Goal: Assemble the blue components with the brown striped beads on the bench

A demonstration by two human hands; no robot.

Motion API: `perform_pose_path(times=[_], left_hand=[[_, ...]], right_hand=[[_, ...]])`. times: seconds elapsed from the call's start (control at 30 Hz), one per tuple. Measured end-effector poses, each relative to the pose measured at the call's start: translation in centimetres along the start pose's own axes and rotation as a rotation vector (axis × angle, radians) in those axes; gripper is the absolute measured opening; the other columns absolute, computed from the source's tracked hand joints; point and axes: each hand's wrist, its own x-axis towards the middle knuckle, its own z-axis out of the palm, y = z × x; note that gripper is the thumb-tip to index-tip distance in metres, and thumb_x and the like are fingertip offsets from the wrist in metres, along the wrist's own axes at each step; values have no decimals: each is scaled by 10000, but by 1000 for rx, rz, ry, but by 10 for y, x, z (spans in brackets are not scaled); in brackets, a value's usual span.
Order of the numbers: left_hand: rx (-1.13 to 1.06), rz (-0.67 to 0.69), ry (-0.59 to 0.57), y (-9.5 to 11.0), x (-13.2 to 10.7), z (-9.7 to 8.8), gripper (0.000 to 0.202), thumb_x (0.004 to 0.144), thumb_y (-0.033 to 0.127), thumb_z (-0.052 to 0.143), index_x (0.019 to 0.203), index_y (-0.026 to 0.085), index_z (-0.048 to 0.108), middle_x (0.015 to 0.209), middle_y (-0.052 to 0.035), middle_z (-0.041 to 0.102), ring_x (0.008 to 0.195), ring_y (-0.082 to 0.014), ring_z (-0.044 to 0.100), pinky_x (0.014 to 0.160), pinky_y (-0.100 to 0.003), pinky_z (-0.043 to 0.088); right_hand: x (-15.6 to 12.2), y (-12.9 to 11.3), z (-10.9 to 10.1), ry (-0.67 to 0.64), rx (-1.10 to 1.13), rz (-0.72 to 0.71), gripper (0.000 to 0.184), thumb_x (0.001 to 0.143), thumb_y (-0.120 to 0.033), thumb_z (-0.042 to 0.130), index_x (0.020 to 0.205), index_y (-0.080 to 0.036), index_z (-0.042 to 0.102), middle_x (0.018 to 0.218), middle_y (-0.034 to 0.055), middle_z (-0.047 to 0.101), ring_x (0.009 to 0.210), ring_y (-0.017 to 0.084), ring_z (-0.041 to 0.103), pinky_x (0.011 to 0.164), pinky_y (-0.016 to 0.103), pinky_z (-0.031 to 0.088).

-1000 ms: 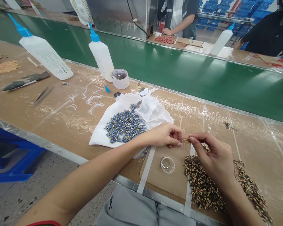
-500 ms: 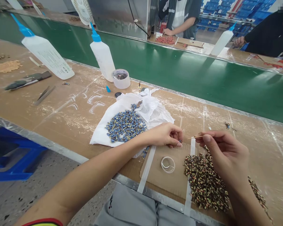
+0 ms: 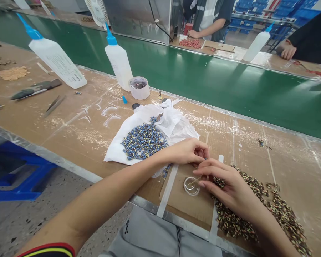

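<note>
My right hand [image 3: 224, 182] pinches a toothpick [image 3: 197, 180]. The stick's tip is inside a small round clear dish [image 3: 186, 191] on a cardboard pad [image 3: 176, 203]. Just behind the dish, my left hand [image 3: 189, 151] has its fingertips pinched on a tiny blue piece, mostly hidden by the fingers. A white cloth [image 3: 115, 153] to the left bears a pile of small blue and yellow pieces [image 3: 144, 141]. Under and beside my right forearm spreads a heap of small brown, cream and red pieces [image 3: 235, 221].
Two white squeeze bottles [image 3: 59, 64] [image 3: 119, 66] with blue nozzles stand behind, next to a tape roll [image 3: 139, 92]. Tweezers [image 3: 55, 106] lie at the left. Beyond the green conveyor belt [image 3: 203, 78] are two people, with a red pile [image 3: 189, 43] by one.
My right hand has moved left and down, bringing the toothpick from beside my left fingers into the clear dish. My left hand stays nearly in place. The camera view has shifted slightly.
</note>
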Motion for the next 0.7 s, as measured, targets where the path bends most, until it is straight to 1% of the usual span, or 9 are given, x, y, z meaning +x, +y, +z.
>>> perform_pose_path(times=[0.1,0.17,0.2,0.23,0.3,0.4,0.47,0.6,0.7], left_hand=[[-35,-28,18,-1,1,0,68,788,190,641,823,134,622,657,8,592,594,-92,544,576,-226,440],[-44,-40,46,-2,1,0,89,779,196,652,834,139,613,646,12,586,585,-95,549,568,-231,449],[-44,-40,57,-2,2,0,95,776,194,653,839,141,607,643,13,585,581,-97,549,564,-233,451],[-46,-39,65,-3,2,0,100,774,193,651,845,143,601,646,13,587,577,-97,549,562,-235,455],[-54,-34,72,-3,2,0,114,772,192,647,860,147,590,659,11,594,568,-97,549,555,-238,460],[-48,-24,75,-3,3,0,116,770,193,648,856,149,584,663,14,594,561,-91,546,540,-225,454],[-32,-19,75,-3,3,0,103,771,191,649,839,146,585,649,19,585,552,-84,536,531,-213,444],[-39,-34,77,-2,3,1,106,771,203,660,809,146,579,638,21,579,551,-82,529,529,-212,447],[-60,-53,85,-2,2,2,120,778,223,665,798,151,571,647,18,585,570,-88,544,546,-220,462]], right_hand=[[-11,10,-23,279,-57,127,241,896,-297,604,1136,-286,628,973,24,688,822,167,651,729,294,531],[-22,24,-45,522,-140,258,231,887,-358,609,1096,-269,645,937,30,705,775,173,663,691,294,541],[-28,32,-56,557,-199,329,237,876,-396,613,1058,-251,660,923,39,709,757,184,668,664,298,541],[-34,41,-66,537,-274,385,249,857,-434,623,995,-234,678,877,43,714,728,195,670,623,298,533],[-43,58,-79,331,-337,458,272,839,-465,629,933,-218,690,807,41,718,692,206,673,583,295,518],[-45,73,-81,56,-264,483,256,850,-435,618,952,-208,679,804,38,723,698,200,678,585,285,519],[-39,74,-73,34,-243,468,227,856,-394,607,943,-194,670,763,35,714,661,188,668,563,273,510],[-26,68,-55,115,-396,427,159,839,-331,599,774,-196,650,617,3,656,524,160,592,488,258,445],[-19,65,-48,151,-452,400,127,822,-290,592,739,-206,638,635,-1,649,542,164,588,509,263,438]])
